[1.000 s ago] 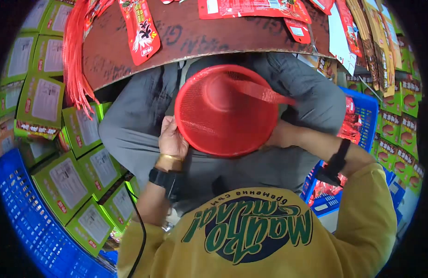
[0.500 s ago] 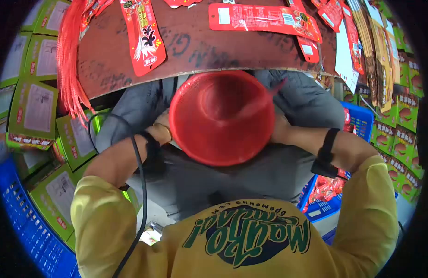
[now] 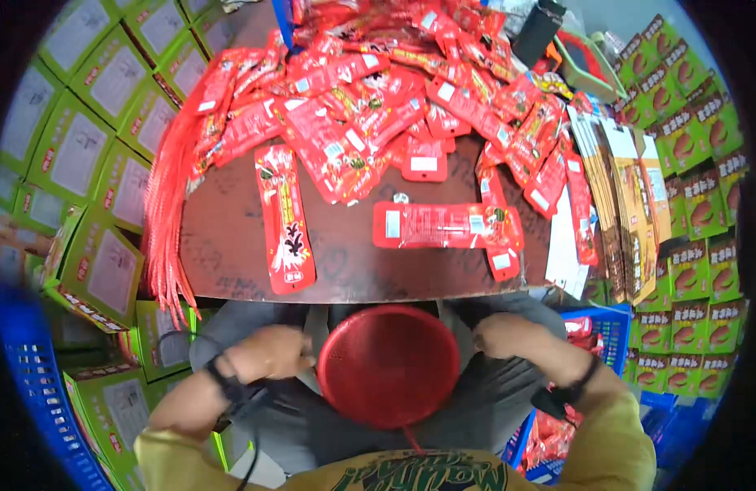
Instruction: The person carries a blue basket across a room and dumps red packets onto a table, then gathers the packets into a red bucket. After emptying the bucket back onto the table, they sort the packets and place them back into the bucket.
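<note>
A round red plastic basket [image 3: 389, 368] sits between the knees, its opening facing up. My left hand [image 3: 273, 352] is beside its left rim, fingers curled in. On the opposite side my right hand [image 3: 506, 336] is closed too, a small gap from the rim. What either hand holds, if anything, is hidden. A thin red strand [image 3: 413, 439] hangs over the basket's near edge. Beyond it, on the brown table [image 3: 353, 270], lie an upright-facing red snack packet [image 3: 285, 221] and a sideways red packet [image 3: 447, 226] on top of another.
A heap of red packets [image 3: 353, 114] covers the table's far part. Red mesh netting [image 3: 167, 221] drapes over the left edge; flat cardboard pieces [image 3: 627, 204] lie at right. Green boxes [image 3: 74, 155] are stacked on both sides. A blue crate [image 3: 611, 335] holds more packets.
The view has tilted up, showing more of the table. Both hands have come away from the basket's sides, and the basket sits lower in view. A red streak over its rim is gone.
</note>
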